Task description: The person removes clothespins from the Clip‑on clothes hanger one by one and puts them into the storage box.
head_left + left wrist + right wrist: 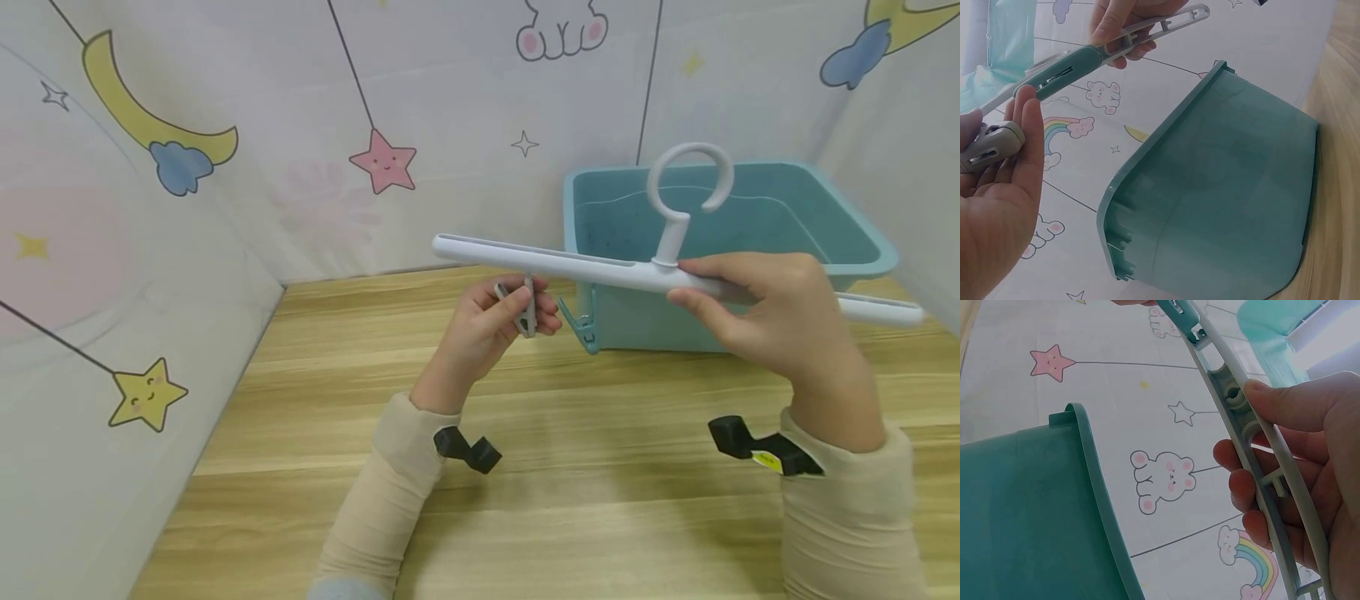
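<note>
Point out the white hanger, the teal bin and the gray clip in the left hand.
White hanger [633, 275], head view: near the middle of its bar.
Teal bin [648, 323], head view: on its outer front wall.
Gray clip [1002, 142], left wrist view: on its side.

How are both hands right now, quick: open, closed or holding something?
Left hand: holding a gray clip.
Right hand: holding the white hanger.

Items counted: one hanger [555, 261]; one grey clip [531, 321] and one teal clip [588, 332], two clips total; one bin [855, 269]; two wrist devices [453, 443] [795, 455]; one desk [585, 500].
</note>
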`<act>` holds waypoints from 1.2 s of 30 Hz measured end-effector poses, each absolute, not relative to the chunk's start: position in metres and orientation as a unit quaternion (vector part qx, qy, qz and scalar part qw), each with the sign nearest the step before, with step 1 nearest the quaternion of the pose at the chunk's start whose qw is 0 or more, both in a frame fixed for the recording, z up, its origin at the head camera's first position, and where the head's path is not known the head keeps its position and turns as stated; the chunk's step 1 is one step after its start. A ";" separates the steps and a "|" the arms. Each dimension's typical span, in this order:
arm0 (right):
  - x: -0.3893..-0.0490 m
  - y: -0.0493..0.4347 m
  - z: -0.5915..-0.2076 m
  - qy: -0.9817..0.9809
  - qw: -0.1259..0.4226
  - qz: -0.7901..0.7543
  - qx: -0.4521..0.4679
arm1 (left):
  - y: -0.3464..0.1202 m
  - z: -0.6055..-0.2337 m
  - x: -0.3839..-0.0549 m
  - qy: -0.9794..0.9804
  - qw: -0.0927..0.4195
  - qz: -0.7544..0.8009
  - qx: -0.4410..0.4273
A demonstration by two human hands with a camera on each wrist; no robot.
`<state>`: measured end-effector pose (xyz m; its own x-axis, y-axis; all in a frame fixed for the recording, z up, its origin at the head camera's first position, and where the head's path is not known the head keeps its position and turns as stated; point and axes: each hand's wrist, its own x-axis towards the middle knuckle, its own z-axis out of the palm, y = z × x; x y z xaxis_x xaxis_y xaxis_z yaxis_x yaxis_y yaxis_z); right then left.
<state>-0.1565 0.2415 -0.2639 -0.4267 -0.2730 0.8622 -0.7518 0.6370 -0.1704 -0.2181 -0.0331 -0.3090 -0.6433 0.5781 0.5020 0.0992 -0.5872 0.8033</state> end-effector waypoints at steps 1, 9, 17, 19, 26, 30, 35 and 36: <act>-0.157 0.241 -0.264 -0.797 0.428 0.279 0.322 | -0.033 -0.309 -0.218 0.430 0.150 0.798 0.393; -0.158 0.242 -0.264 -0.799 0.429 0.271 0.323 | -0.035 -0.305 -0.217 0.439 0.145 0.799 0.384; -0.157 0.243 -0.264 -0.803 0.426 0.267 0.320 | -0.035 -0.304 -0.218 0.428 0.151 0.802 0.388; -0.157 0.243 -0.264 -0.803 0.426 0.265 0.320 | -0.035 -0.304 -0.218 0.427 0.153 0.802 0.389; -0.156 0.244 -0.263 -0.805 0.425 0.263 0.319 | -0.035 -0.303 -0.217 0.436 0.153 0.800 0.383; -0.156 0.243 -0.263 -0.805 0.427 0.262 0.318 | -0.035 -0.302 -0.216 0.438 0.145 0.802 0.379; -0.157 0.242 -0.263 -0.804 0.429 0.261 0.318 | -0.034 -0.302 -0.215 0.443 0.133 0.806 0.370; -0.157 0.242 -0.263 -0.804 0.428 0.262 0.318 | -0.034 -0.302 -0.215 0.445 0.130 0.806 0.368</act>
